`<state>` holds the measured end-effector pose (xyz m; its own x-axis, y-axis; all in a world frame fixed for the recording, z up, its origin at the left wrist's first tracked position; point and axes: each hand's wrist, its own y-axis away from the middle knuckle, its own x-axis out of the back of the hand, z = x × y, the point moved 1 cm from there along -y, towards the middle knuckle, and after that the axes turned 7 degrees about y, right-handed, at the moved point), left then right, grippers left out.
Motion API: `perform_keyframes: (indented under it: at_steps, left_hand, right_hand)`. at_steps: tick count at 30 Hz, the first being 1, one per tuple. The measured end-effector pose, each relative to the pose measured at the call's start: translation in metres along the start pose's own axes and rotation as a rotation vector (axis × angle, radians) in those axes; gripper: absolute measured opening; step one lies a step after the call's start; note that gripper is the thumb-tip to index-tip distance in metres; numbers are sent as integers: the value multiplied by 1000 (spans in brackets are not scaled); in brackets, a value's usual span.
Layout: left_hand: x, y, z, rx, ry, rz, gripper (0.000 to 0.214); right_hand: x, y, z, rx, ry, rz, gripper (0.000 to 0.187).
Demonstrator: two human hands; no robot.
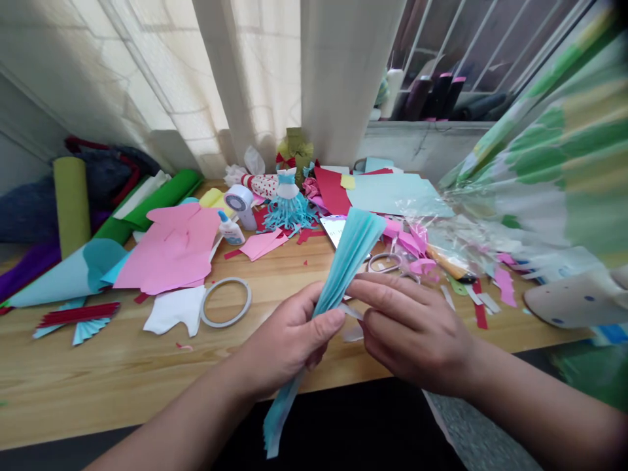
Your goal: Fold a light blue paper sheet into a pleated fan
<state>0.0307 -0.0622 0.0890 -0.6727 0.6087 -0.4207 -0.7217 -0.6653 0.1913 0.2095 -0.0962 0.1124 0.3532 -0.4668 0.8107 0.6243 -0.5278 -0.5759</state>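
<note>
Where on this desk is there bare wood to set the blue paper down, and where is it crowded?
Bare wood lies between the white scrap and left hand, and right of the right hand. Scissors and plastic wrap crowd behind.

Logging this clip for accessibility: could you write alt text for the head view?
The left hand grips a length of pleated light-blue paper, and the right hand is close beside it, next to a thin white strip. Around them on a wooden table lie pink paper sheets, scissors, a glue bottle and a tape ring.
</note>
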Motion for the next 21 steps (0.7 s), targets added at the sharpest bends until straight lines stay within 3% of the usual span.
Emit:
perform_keyframes:
  at_steps: [5, 13, 21]
  left_hand:
    - [-4, -5, 3, -136, -212, 155, 25]
    - [-1, -12, 0, -236, -138, 299, 22]
    - [1, -12, 0, -313, 37, 504, 26]
  right_hand:
    - [-1, -7, 0, -49, -39, -76, 12]
    - [-1, -17, -8, -165, -125, -193, 12]
    - [-8, -20, -13, -513, -123, -113, 10]
